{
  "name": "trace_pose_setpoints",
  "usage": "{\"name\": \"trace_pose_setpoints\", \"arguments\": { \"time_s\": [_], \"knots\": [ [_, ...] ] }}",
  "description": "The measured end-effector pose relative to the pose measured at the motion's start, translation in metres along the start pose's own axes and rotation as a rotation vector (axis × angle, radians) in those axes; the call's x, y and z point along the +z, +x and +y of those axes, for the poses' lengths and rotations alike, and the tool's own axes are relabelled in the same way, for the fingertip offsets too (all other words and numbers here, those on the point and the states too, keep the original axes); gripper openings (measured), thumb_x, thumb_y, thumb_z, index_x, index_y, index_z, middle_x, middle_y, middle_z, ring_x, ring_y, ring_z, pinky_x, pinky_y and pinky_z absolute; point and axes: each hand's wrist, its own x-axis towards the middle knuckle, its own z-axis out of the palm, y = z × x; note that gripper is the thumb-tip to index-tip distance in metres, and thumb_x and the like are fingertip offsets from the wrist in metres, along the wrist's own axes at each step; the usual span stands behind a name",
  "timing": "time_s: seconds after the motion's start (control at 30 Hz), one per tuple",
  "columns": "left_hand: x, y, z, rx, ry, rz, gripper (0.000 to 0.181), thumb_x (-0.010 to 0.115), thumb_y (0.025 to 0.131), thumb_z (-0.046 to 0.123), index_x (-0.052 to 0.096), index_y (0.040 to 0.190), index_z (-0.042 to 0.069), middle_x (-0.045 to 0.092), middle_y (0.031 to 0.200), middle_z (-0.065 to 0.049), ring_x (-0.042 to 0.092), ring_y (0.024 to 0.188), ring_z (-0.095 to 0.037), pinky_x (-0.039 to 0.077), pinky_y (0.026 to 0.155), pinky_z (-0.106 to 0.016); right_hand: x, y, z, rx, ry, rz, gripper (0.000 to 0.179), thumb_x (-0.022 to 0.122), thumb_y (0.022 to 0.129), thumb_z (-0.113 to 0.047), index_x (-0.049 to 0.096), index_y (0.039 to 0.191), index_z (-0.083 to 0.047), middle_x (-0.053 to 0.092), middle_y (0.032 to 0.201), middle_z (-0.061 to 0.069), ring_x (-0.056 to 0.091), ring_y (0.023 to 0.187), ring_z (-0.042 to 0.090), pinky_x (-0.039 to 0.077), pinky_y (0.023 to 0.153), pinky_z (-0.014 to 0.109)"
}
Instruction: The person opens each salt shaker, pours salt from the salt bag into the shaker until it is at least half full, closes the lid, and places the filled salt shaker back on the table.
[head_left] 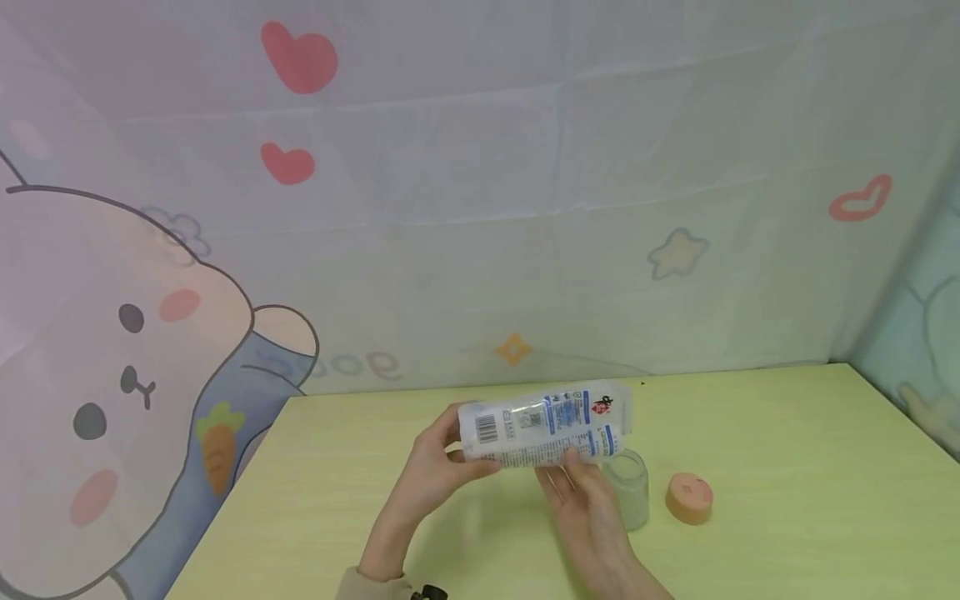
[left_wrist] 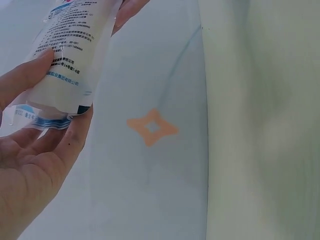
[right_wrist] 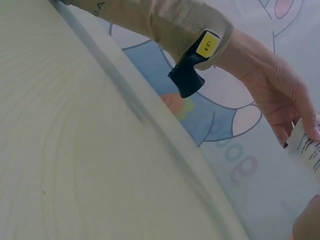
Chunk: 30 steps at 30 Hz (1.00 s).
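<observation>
A clear-and-white printed bag of salt [head_left: 543, 423] is held up nearly level over the table. My left hand [head_left: 438, 458] grips its left end, thumb at the lower edge and fingers behind. From below, my right hand [head_left: 596, 517] holds the lower edge near the middle, one digit over the printed face. The left wrist view shows the left thumb pressing the white pack [left_wrist: 67, 65] and fingers under its folded end. Right behind the right hand stands a lidless glass jar [head_left: 636, 496], partly hidden by that hand.
To the right of the jar, an orange round lid [head_left: 689, 498] lies on the yellow-green table [head_left: 787, 467]. A cloth backdrop [head_left: 465, 275] with hearts and a cartoon animal hangs behind the table's far edge. A dark strap [right_wrist: 192, 67] circles the left sleeve cuff.
</observation>
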Motion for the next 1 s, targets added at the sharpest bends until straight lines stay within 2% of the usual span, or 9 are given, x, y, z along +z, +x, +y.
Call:
{"name": "trace_pose_setpoints", "arguments": {
  "time_s": [0.47, 1.0],
  "knots": [
    [-0.0003, 0.0023, 0.0028, 0.018, 0.069, -0.009, 0.067, 0.077, 0.076, -0.001, 0.051, 0.132, 0.023, 0.06, 0.123, -0.007, 0.057, 0.107, -0.022, 0.057, 0.082, -0.026, 0.0001, 0.0012, -0.0008, -0.005, 0.014, 0.003, 0.021, 0.044, 0.102, -0.022, 0.047, 0.122, -0.028, 0.062, 0.119, -0.012, 0.056, 0.119, 0.007, 0.04, 0.109, 0.026],
    [-0.0014, 0.0024, 0.0053, 0.062, 0.169, -0.006, 0.07, 0.075, 0.078, 0.0, 0.046, 0.139, 0.015, 0.061, 0.119, -0.012, 0.057, 0.104, -0.022, 0.055, 0.081, -0.023, 0.0036, 0.0007, 0.0004, 0.009, 0.049, 0.014, 0.023, 0.045, 0.102, -0.023, 0.044, 0.124, -0.029, 0.062, 0.119, -0.011, 0.056, 0.119, 0.007, 0.04, 0.109, 0.025]
  ]
}}
